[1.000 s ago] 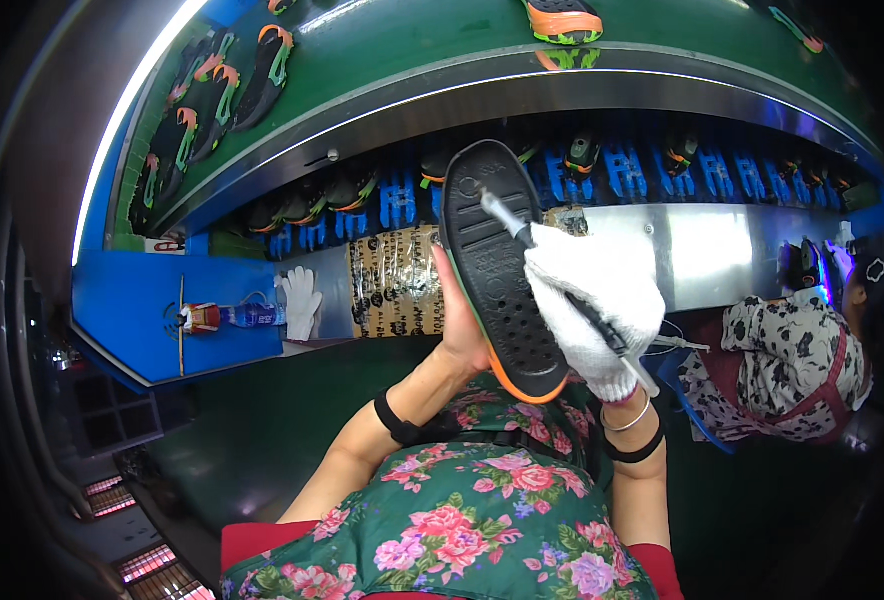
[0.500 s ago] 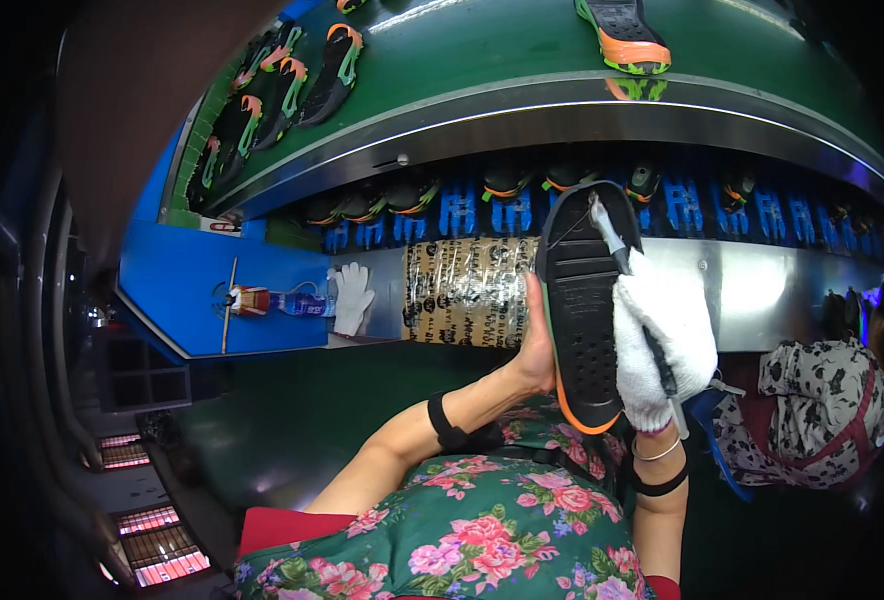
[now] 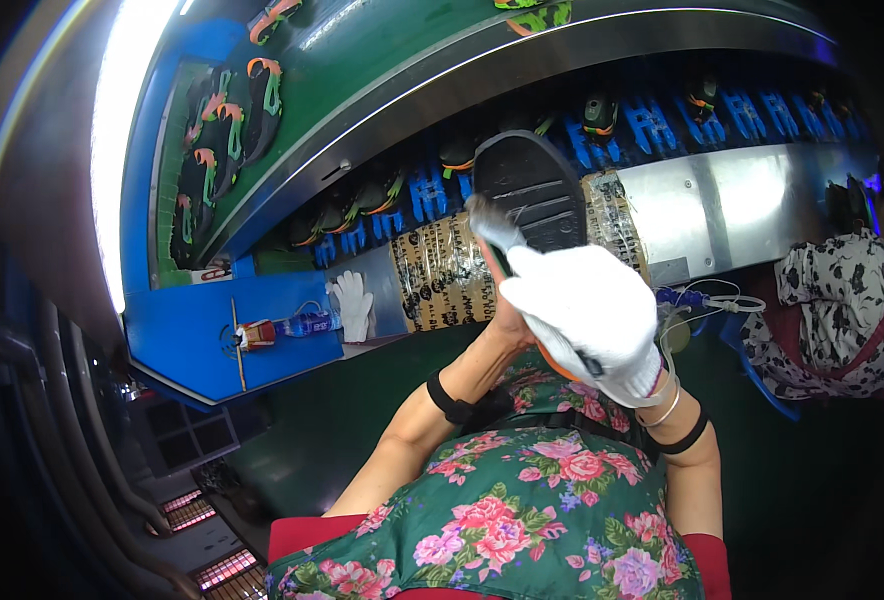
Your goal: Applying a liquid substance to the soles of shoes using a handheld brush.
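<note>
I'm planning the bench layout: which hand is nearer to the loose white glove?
Left. The bare left hand, supporting the black sole, is to the right of the loose white glove; the gloved right hand, holding the brush-tipped tool, is farther right.

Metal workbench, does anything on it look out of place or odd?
Yes, mildly: a lone white glove lies on the metal workbench, left of the brown taped patch, odd because the right hand is gloved while the left hand, holding the shoe sole, is bare.

Free room over steel ledge (image 3: 757, 205) beyond right hand (image 3: 587, 310); blue racks (image 3: 650, 125), metal rail (image 3: 642, 50) block way forward
</note>
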The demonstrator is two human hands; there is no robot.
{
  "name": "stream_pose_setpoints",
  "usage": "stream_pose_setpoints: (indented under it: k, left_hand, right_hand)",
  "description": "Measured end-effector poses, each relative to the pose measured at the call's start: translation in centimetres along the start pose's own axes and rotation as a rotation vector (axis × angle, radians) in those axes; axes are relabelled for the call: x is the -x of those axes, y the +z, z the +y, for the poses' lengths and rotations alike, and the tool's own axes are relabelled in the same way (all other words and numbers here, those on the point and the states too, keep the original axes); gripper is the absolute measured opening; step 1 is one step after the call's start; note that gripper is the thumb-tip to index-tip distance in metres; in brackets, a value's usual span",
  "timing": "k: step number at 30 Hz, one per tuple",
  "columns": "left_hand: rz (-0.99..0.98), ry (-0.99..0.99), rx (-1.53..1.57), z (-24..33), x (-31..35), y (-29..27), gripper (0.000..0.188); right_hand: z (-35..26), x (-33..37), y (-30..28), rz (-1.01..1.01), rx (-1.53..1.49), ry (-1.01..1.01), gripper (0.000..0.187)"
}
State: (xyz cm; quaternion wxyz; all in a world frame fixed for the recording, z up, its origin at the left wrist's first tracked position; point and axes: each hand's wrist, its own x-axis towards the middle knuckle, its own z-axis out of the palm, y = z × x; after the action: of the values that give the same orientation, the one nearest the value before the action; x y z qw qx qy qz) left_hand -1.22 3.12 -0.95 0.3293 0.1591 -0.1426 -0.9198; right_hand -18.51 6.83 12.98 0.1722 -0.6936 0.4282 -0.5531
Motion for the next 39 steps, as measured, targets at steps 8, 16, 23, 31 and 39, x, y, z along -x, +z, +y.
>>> stream_pose_setpoints:
  k: [8,16,23,31,39]
  left_hand:
    - [0.260,-0.053,-0.140,0.6,-0.3,2.0,0.112]
    - [0.322,0.048,-0.081,1.6,-0.5,3.8,0.114]
    - [0.101,0.058,0.162,2.4,-0.3,3.2,0.115]
    - [-0.151,0.045,-0.114,3.3,-1.7,3.9,0.129]
    - [-0.010,0.001,0.026,3.3,-2.5,6.8,0.130]
  right_hand:
    - [0.5,0.8,-0.6,-0.057,0.057,-0.009,0.039]
    - [1.7,0.7,-1.8,-0.025,-0.013,-0.006,0.040]
    - [1.8,1.2,-1.6,-0.062,-0.103,0.033,0.035]
    - [1.5,1.4,-1.8,-0.168,-0.202,-0.013,0.034]
    - [0.9,2.9,-1.3,-0.141,-0.034,-0.064,0.037]
